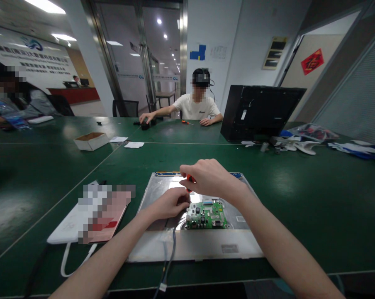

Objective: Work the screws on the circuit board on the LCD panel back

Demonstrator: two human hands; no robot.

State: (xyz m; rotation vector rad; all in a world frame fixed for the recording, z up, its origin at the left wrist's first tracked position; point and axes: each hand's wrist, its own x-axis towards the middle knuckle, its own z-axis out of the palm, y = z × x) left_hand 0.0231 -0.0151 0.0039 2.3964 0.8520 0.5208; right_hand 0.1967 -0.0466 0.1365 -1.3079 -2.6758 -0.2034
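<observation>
A silver metal display panel (206,245) lies flat on the table in front of me. On its middle sits a green circuit board (210,216) with connectors along its edges. My right hand (208,178) is closed around the red-and-black handle of a screwdriver (190,179), held upright with its shaft pointing down at the board's upper left corner. Low beside that shaft, my left hand (175,202) has its fingers pinched together at the same corner; what they hold is hidden. Dark cables (174,245) run from the board's left side toward the table's front edge.
Left of the panel lie a white power bank (64,226) and a pinkish phone-like slab (120,211) with a white cable. A small open box (91,142) stands farther back. Across the table sits a person (197,104); a large black monitor (262,112) stands at right.
</observation>
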